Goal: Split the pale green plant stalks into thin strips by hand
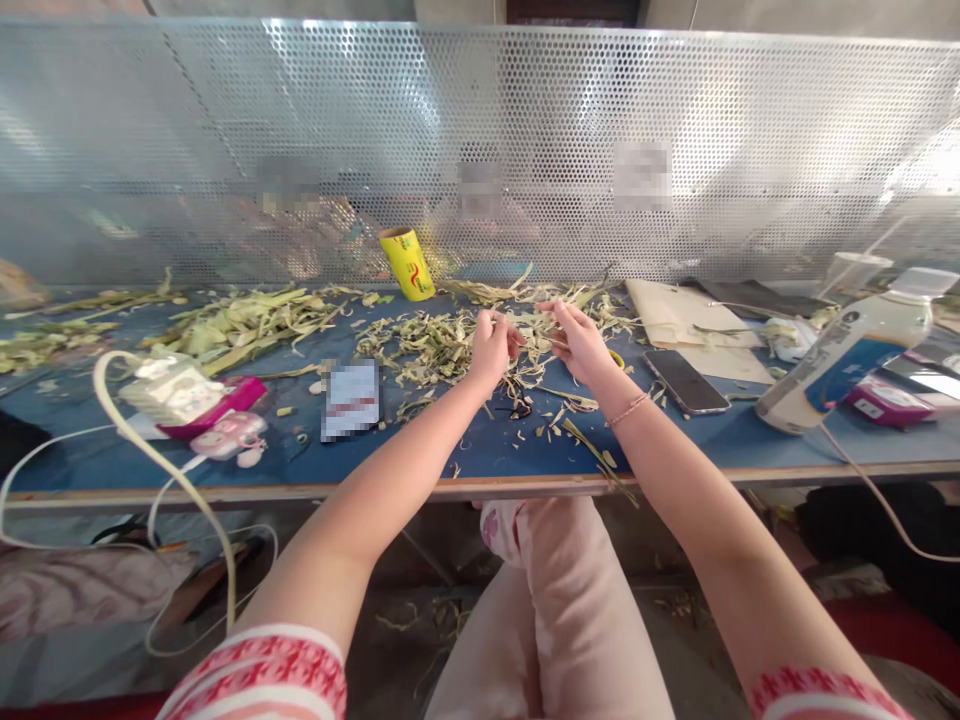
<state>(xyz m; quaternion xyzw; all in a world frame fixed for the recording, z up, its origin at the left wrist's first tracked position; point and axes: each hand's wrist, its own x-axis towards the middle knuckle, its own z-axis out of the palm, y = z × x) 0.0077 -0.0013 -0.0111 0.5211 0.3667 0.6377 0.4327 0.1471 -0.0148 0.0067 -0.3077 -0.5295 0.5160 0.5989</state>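
Hands: L (491, 345) & R (579, 338) grips pinch thin fibrous strip (534, 332) | pale shreds (435, 345) on blue bench (495, 450)

The tabletop (112, 455) is blue, strewn with pale green and straw-coloured leaf strips (247, 322). Beside those strips stands a yellow roll (406, 263) with a red-and-green mark. Left of it lies a magenta box (229, 398) — white cable (135, 420) nearby. Sleeves (262, 675): red-and-white patterned.
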